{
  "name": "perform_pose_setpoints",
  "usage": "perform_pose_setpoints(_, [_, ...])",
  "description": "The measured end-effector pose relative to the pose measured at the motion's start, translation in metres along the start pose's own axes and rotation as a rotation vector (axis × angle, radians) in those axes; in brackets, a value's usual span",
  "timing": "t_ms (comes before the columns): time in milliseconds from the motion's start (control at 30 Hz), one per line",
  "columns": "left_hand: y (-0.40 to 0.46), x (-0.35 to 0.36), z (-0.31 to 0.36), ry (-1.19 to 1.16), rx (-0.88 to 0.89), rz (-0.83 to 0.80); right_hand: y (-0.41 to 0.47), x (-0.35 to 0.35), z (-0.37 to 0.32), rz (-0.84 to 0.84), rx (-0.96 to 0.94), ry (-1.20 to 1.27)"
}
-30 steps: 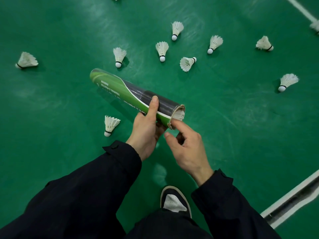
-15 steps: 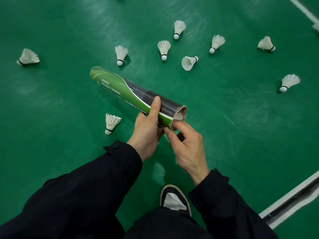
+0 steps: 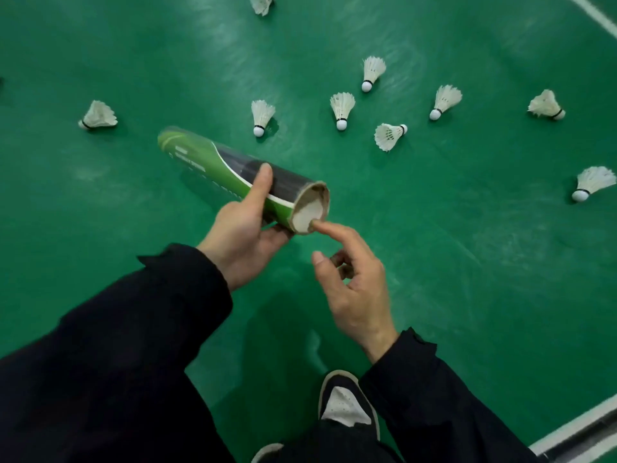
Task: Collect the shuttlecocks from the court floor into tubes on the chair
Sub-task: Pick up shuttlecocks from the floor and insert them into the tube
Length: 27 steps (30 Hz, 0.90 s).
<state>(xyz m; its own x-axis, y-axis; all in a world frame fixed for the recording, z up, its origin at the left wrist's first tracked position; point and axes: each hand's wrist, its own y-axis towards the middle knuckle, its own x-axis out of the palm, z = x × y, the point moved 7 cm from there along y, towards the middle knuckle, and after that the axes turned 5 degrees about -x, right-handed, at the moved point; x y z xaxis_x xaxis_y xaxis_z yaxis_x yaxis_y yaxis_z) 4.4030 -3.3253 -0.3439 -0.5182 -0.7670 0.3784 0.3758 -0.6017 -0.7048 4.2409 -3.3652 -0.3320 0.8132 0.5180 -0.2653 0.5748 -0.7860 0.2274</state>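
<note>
The left hand grips a green-and-black shuttlecock tube at frame centre, its open end toward the lower right with white feathers showing inside. The right hand holds nothing, index finger extended to the tube's rim, other fingers loosely curled. Shuttlecocks lie scattered over the green court floor across the upper frame.

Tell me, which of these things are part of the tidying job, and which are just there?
Part of the job: tube, held by the left hand; right hand at its open end; loose shuttlecocks on the floor.

Just there: shoe, white court line.
</note>
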Motion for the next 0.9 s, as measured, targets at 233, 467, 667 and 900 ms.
perform_pose_setpoints(233, [-0.015, -0.118, 0.056, -0.079, 0.169, 0.242, 0.018, 0.098, 0.056, -0.281, 0.168, -0.136])
perform_pose_setpoints(467, [-0.042, -0.206, -0.006, -0.206, 0.124, 0.409, 0.044, 0.201, 0.117, -0.62, 0.229, -0.333])
perform_pose_setpoints(667, [-0.046, -0.23, -0.023, -0.368, 0.104, 0.486, 0.019, 0.203, 0.145, -0.603, 0.338, -0.349])
perform_pose_setpoints(900, [-0.024, -0.221, -0.033, -0.373, 0.066, 0.503, -0.008, 0.128, 0.023, -0.162, -0.009, 0.13])
